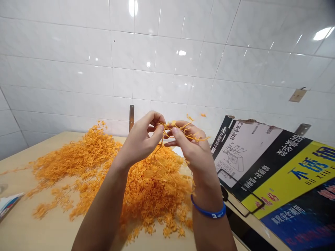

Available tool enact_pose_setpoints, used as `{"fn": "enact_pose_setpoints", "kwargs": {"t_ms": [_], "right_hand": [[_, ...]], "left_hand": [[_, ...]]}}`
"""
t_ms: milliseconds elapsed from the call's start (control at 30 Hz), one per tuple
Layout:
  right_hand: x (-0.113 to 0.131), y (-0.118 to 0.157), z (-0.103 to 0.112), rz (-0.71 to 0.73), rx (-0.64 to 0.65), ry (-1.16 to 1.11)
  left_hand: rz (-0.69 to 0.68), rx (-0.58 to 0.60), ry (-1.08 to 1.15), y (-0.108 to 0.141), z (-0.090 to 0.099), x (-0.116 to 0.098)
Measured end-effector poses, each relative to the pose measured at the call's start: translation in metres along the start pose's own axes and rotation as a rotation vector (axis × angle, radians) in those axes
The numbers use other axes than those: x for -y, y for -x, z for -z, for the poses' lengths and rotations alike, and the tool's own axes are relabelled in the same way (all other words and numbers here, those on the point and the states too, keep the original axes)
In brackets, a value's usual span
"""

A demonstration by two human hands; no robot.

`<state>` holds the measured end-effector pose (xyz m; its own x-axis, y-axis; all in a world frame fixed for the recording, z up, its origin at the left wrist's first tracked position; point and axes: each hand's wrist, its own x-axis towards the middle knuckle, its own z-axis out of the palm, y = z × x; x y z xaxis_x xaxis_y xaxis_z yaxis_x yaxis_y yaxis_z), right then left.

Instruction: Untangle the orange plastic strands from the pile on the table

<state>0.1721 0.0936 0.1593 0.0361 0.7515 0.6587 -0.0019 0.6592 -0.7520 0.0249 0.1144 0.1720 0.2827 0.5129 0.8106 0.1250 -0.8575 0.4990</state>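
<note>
At the left, a packet (10,205) is lying on the table (21,232), and beyond it the left heap (75,157) of orange sprigs is spreading along the far side, with a few stragglers (52,202) trailing toward the near edge. Further right, the left hand (146,137) is closing thumb and forefinger on one end of an orange sprig (173,123), which the hands are holding up above the middle heap (157,184). The right hand (188,143) is gripping the sprig too, its thumb pressing against the fingers while thin stems are sticking out to the right; a blue band (209,210) is circling that wrist. The work on this one piece seems to be under way rather than finished, since both hands are gripping it. Much appears to be left, as both heaps are lying loose and tangled; whether either is holding handled pieces, I cannot tell. No tidy row or separate finished stack is showing. At the right, a dark slab (246,226) is lying near, beside a printed box (261,167) that is leaning at a tilt.
</note>
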Motion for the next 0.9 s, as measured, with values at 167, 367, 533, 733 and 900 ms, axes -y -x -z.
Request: {"fn": "enact_pose_setpoints", "kwargs": {"t_ms": [167, 367, 533, 733, 900], "right_hand": [[0.0, -0.001, -0.002, -0.073, 0.17, 0.034], [0.0, -0.002, -0.002, 0.019, 0.135, 0.168], [0.001, -0.001, -0.004, 0.132, 0.07, 0.147], [-0.008, -0.003, -0.011, 0.208, 0.16, 0.243], [-0.006, 0.001, -0.003, 0.337, 0.224, 0.285]], "left_hand": [[-0.05, 0.015, -0.013, 0.0, 0.006, -0.002], [-0.042, -0.115, 0.07, -0.004, 0.001, 0.008], [0.071, 0.112, 0.154, -0.007, 0.0, 0.014], [0.12, 0.083, 0.321, -0.003, -0.007, 0.01], [0.213, 0.004, 0.535, -0.006, -0.016, 0.022]]}}
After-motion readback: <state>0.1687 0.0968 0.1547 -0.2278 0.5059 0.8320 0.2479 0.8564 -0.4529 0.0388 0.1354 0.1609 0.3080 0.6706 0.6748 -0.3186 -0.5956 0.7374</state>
